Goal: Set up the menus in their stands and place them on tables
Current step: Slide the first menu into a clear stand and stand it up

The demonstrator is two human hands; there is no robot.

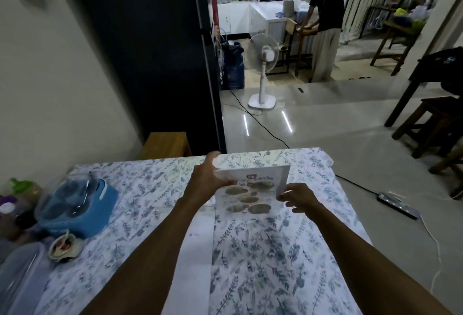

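Gripping the menu [251, 190]: left hand [204, 179] and right hand [298, 199], fingers clamped on opposite edges (above the table [250, 252]).

Both hands held a menu [251, 190] upright near the far edge of the floral-clothed table [250, 252]: left hand [204, 179] at its left side, right hand [298, 199] pinching its right edge. A blue container [82, 210] stood near the table's left edge.

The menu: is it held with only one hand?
No, the left hand grips the left edge of the menu and the right hand grips its right edge, above the table.
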